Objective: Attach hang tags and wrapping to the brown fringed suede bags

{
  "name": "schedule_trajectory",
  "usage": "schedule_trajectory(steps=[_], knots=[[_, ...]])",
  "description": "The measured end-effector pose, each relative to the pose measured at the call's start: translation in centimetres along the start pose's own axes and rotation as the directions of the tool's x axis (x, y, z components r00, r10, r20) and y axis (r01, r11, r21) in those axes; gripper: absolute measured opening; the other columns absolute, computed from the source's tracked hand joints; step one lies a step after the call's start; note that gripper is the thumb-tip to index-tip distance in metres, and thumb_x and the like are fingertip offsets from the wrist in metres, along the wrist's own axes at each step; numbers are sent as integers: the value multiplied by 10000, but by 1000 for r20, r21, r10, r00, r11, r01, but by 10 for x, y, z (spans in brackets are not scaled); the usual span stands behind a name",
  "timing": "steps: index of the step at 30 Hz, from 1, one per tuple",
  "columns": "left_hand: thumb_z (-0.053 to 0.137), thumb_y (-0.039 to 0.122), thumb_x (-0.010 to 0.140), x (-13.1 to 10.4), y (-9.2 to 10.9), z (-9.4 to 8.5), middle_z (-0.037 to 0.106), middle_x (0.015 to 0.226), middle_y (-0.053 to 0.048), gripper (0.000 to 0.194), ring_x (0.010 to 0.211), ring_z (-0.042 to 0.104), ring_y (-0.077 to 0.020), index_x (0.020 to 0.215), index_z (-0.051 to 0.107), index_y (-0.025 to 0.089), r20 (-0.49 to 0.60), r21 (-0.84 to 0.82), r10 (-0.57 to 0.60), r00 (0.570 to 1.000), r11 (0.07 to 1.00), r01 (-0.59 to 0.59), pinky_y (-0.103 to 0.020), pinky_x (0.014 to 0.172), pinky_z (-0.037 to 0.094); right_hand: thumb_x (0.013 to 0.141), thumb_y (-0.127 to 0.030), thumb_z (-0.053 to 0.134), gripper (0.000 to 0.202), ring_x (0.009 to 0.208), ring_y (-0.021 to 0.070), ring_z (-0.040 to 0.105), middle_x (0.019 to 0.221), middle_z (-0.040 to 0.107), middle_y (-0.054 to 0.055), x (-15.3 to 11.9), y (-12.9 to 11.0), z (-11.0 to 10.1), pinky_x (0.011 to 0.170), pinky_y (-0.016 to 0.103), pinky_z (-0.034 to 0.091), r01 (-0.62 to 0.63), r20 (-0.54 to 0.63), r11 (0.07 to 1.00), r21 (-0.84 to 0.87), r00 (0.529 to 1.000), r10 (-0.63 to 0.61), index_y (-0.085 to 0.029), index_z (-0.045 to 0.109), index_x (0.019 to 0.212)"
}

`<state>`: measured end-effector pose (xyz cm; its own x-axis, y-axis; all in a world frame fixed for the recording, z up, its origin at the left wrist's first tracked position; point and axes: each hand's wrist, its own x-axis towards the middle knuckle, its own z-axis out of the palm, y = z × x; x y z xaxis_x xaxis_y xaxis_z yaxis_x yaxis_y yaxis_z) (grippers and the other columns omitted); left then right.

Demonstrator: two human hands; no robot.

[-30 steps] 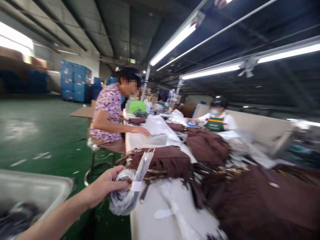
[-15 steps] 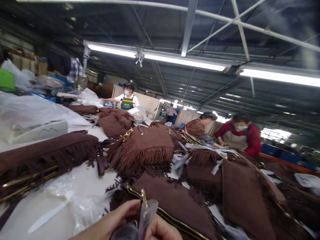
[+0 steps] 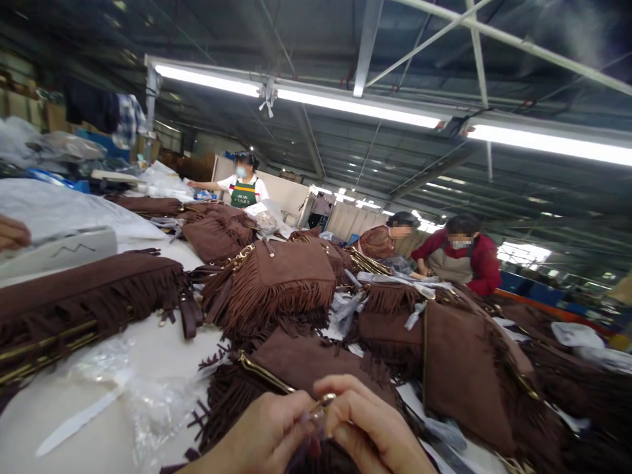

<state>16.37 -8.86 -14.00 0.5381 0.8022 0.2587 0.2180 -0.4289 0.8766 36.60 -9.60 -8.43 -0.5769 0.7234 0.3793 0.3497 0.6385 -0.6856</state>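
Note:
My left hand (image 3: 276, 424) and my right hand (image 3: 372, 421) meet at the bottom centre, fingertips pinched together. Between them shows a gold-coloured metal clasp (image 3: 324, 400) with a bit of clear plastic at it. My fingers cover most of both. Just behind my hands lies a dark brown fringed suede bag (image 3: 311, 359), its gold zipper (image 3: 264, 374) along the near edge. What hangs below my fingers is mostly hidden.
More brown fringed bags (image 3: 296, 263) crowd the table (image 3: 187, 355). Crumpled clear plastic (image 3: 158, 401) and a white strip (image 3: 79, 421) lie left. Another person's hand (image 3: 12, 234) is by a white device (image 3: 64, 250). Co-workers (image 3: 459, 257) stand beyond.
My right hand has risen and closed in on my left around the gold clasp, which now sits lower between my fingertips. Another person's hand has appeared at the far left. The view has shifted slightly.

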Motion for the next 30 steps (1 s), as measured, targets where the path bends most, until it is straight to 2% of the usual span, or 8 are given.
schedule_trajectory(steps=[7, 9, 12, 16, 21, 23, 26, 30], knots=[[473, 288, 907, -23, 13, -14, 654, 827, -10, 227, 802, 578, -171, 772, 644, 223, 148, 189, -114, 982, 978, 85, -237, 775, 409, 908, -562, 546, 399, 611, 128, 405, 681, 481, -26, 6, 4, 12, 577, 238, 345, -189, -31, 926, 326, 977, 210, -208, 542, 724], [520, 220, 849, -27, 17, -22, 668, 962, -17, 189, 884, 577, -185, 953, 675, 246, 173, 141, -114, 978, 986, 90, -252, 829, 414, 897, -576, 555, 418, 605, 126, 387, 670, 456, -30, 7, 3, 12, 572, 242, 330, -180, -14, 916, 357, 980, 198, -205, 536, 707], [578, 199, 777, -19, 25, -24, 601, 1229, -37, 533, 1073, 532, -211, 1303, 519, 268, 92, -109, -61, 994, 992, 71, -287, 934, 397, 906, -546, 563, 391, 633, 131, 406, 687, 459, -25, 10, -2, 11, 597, 247, 341, -143, -18, 918, 371, 987, 162, -204, 552, 717], [438, 431, 913, 1, 25, -9, 616, 854, -36, 331, 809, 547, -170, 939, 620, 155, 59, -294, -33, 998, 954, 49, -255, 755, 433, 917, -531, 561, 363, 628, 126, 409, 684, 463, -29, 11, -3, 12, 592, 241, 346, -153, -23, 906, 396, 984, 176, -202, 562, 764], [457, 305, 875, 1, 9, 5, 572, 785, 13, 185, 728, 499, -129, 798, 561, 174, 188, -205, -37, 981, 976, 76, -205, 686, 395, 904, -530, 584, 350, 549, 104, 351, 655, 450, -40, 4, 17, 16, 503, 215, 304, -228, -100, 879, 418, 951, 294, -200, 565, 791], [413, 322, 894, -2, 3, 8, 583, 768, 4, 227, 720, 517, -138, 794, 552, 172, 145, -163, -61, 988, 983, 84, -210, 674, 395, 911, -505, 580, 327, 612, 116, 446, 784, 541, 4, 2, 22, 15, 536, 211, 363, -189, -177, 916, 353, 948, 264, -203, 586, 785], [342, 365, 937, -2, -2, 10, 579, 702, -2, 326, 677, 526, -140, 747, 528, 177, 2, -29, -83, 997, 996, 83, -214, 647, 382, 951, -400, 536, 282, 846, 166, 563, 978, 583, 53, -1, 21, 15, 719, 220, 447, -89, -321, 996, -1, 944, 84, -215, 624, 758], [335, 329, 941, 1, -6, 13, 599, 678, -3, 305, 644, 540, -139, 734, 509, 187, -104, 166, -29, 994, 985, 46, -217, 617, 365, 983, -303, 487, 173, 706, 140, 606, 787, 609, 4, -10, 18, 21, 648, 183, 468, -2, -356, 933, -359, 925, -136, -257, 630, 898]])
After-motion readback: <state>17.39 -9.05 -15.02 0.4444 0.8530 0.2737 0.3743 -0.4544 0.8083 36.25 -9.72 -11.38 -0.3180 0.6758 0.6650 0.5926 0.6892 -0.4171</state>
